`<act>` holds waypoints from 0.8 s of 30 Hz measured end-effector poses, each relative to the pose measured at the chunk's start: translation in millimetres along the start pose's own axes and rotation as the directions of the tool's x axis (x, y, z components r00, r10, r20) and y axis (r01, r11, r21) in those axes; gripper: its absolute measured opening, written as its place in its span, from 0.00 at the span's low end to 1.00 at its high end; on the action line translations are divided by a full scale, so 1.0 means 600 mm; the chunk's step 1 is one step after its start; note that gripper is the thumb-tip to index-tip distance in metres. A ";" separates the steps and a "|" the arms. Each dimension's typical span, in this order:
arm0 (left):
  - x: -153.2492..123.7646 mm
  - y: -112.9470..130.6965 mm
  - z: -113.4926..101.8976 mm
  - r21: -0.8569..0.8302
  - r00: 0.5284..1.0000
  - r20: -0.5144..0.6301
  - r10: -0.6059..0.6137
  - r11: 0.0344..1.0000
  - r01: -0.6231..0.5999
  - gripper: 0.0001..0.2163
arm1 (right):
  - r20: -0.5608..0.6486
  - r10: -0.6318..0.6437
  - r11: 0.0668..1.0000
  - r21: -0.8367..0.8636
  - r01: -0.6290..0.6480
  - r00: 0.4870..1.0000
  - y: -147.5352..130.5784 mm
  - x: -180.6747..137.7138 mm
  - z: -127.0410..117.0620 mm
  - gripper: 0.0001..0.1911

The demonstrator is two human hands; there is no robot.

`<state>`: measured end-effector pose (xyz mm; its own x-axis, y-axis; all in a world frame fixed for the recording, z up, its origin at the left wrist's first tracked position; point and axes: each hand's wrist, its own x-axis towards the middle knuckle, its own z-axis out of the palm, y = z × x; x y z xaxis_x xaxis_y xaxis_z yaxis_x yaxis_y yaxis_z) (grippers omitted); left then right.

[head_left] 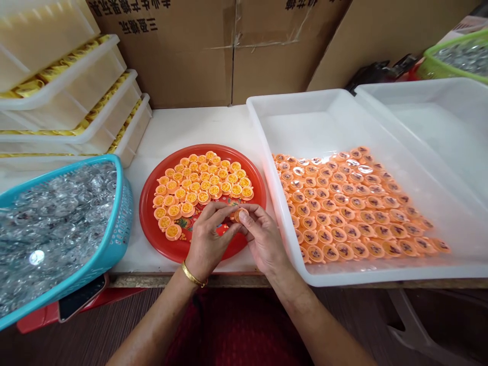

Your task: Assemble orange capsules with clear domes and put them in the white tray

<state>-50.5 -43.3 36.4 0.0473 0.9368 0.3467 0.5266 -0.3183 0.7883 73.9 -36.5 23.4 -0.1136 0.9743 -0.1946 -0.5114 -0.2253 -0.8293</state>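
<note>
Between my fingertips, above the front right part of the red tray (147, 218), is a small orange toy cup (239, 215). My right hand (265, 239) pinches it with the thumb on top. From the other side my left hand (213, 231), with a gold bracelet at its wrist, closes its fingertips on the cup's edge. Fingers cover much of this cup. On the tray stand many orange cups on saucers (204, 184) with yellow bits inside. To the right, a white bin (308, 114) holds rows of orange cups with dark-patterned tops (337, 218).
A blue basket (124, 203) of clear plastic pieces (57, 223) stands at the left, overhanging the table edge. Behind it rise stacked white crates (87, 117) with yellow items. Cardboard boxes (183, 61) line the back. A second white bin (427, 122) and green basket (450, 48) are far right.
</note>
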 end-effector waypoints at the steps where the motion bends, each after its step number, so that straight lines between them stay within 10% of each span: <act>1: -0.001 0.000 -0.001 -0.003 1.000 0.000 0.000 1.000 0.000 0.13 | 0.001 0.000 1.000 0.007 0.000 1.000 -0.001 -0.001 0.002 0.10; 18: -0.031 0.001 -0.021 -0.229 0.977 -0.001 -0.215 0.951 0.209 0.16 | 0.113 0.207 0.951 0.209 -0.227 0.972 -0.006 -0.013 0.026 0.19; 24: -0.034 0.014 -0.025 -0.049 0.993 -0.068 -0.096 0.994 0.093 0.11 | 0.100 0.186 0.952 0.230 -0.204 0.977 -0.006 -0.014 0.036 0.13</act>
<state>-59.7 -67.4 43.4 -0.0613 0.9510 0.3030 0.4862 -0.2366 0.8412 58.4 -44.0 39.2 -0.2912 0.9110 -0.2920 -0.6592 -0.4123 -0.6289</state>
